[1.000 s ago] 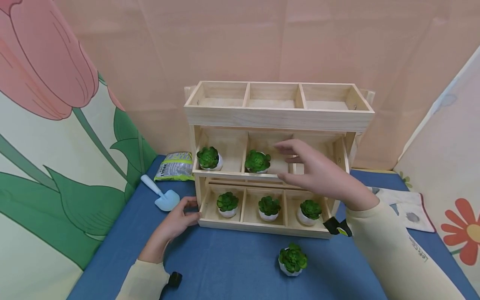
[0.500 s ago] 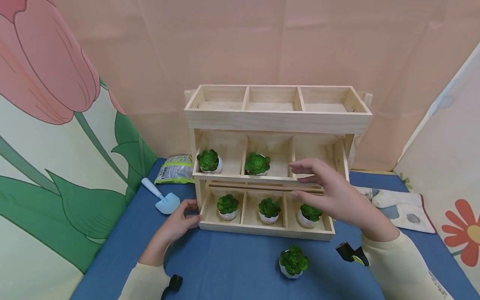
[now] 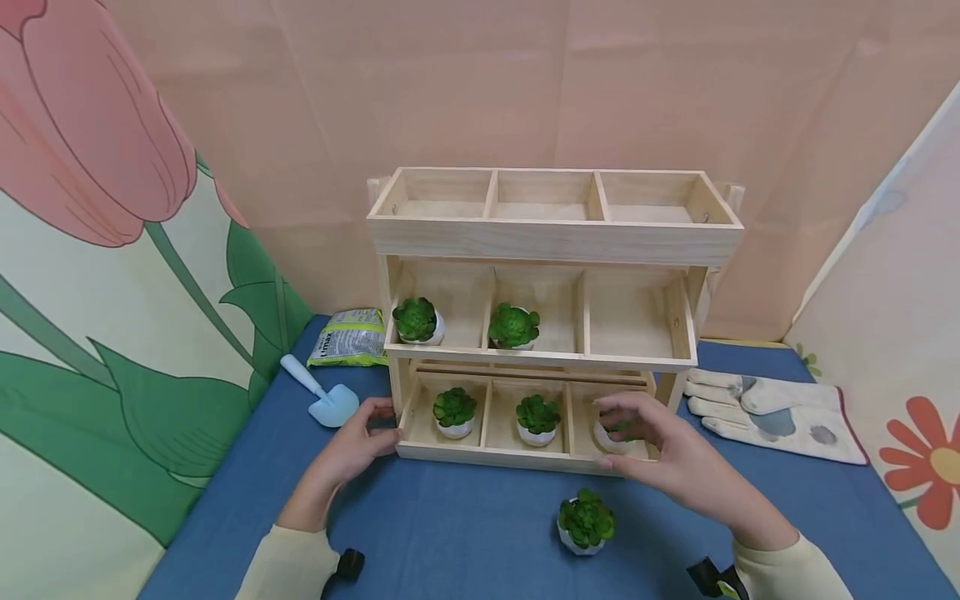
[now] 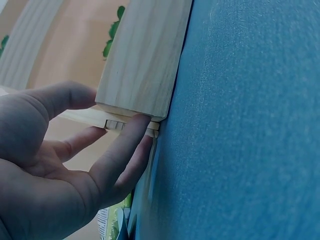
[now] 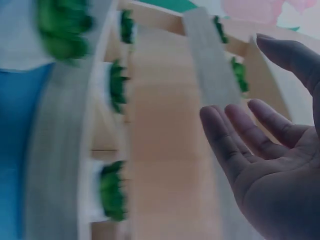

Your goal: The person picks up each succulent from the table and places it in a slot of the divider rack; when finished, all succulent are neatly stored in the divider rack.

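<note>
My left hand (image 3: 363, 447) holds the lower left corner of the wooden three-tier planter shelf (image 3: 555, 242). In the left wrist view its thumb lies at the front board's edge, fingers against the end. My right hand (image 3: 656, 437) holds nothing, its fingers loosely bent. From the head it overlaps a potted succulent (image 3: 611, 438) in the bottom right compartment and partly hides it. Another succulent (image 3: 586, 523) in a white pot stands on the blue cloth before the shelf. Two succulents sit in the bottom tier's left (image 3: 454, 410) and middle (image 3: 537, 417) compartments.
The middle tier bears succulents at left (image 3: 417, 318) and centre (image 3: 513, 325). A light blue hand trowel (image 3: 330, 400) and a green-and-white bag (image 3: 349, 337) lie left of the shelf. White gloves (image 3: 780, 412) lie to the right. A tan backdrop (image 3: 555, 83) hangs behind.
My right hand has drawn down from the middle tier to the bottom right compartment, uncovering the gloves. My left hand stays at the shelf's corner; the succulents have not moved.
</note>
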Tool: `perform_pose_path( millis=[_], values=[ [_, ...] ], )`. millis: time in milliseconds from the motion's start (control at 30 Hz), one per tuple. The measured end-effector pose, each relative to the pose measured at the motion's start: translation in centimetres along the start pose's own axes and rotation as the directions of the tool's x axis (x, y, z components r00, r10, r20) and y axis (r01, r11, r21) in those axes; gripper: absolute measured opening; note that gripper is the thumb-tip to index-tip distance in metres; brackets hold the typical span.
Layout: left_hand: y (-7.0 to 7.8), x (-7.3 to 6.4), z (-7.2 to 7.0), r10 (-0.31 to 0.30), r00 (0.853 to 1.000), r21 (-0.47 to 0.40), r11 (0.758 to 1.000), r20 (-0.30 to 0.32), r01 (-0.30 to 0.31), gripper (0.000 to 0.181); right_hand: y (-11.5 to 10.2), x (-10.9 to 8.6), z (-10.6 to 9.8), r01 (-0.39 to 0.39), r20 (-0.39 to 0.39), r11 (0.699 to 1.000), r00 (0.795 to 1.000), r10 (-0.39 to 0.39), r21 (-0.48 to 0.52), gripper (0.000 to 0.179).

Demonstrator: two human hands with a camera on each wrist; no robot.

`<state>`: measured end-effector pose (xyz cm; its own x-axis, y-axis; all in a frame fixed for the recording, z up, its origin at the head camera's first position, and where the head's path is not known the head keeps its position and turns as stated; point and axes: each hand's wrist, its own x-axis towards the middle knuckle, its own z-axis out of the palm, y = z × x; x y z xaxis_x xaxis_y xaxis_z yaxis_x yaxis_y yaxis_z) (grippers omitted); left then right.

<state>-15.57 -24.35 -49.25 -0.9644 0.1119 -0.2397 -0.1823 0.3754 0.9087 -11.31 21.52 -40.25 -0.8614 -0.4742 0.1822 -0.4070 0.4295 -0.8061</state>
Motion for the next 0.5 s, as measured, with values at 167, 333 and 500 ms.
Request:
perform_pose_path(
  millis=[167, 333, 500],
  values=[
    [-0.2, 0.0, 0.0, -0.014, 1.000, -0.004, 1.000, -0.006, 0.014, 0.053, 2.1, -1.6, 1.4, -0.070, 0.013, 0.994, 0.998, 0.069, 0.082, 0.063],
    [-0.3, 0.1, 0.0, -0.007, 1.000, 0.000, 1.000, 0.000, 0.007, 0.053, 3.8, -3.2, 2.6, -0.167, 0.085, 0.974, 0.984, 0.156, 0.150, 0.073],
    [-0.2, 0.3, -0.1, 0.008, 1.000, 0.004, 1.000, 0.007, -0.008, 0.054, 5.4, -4.3, 3.8, -0.172, 0.115, 0.965, 0.982, 0.151, 0.196, 0.084]
  ],
)
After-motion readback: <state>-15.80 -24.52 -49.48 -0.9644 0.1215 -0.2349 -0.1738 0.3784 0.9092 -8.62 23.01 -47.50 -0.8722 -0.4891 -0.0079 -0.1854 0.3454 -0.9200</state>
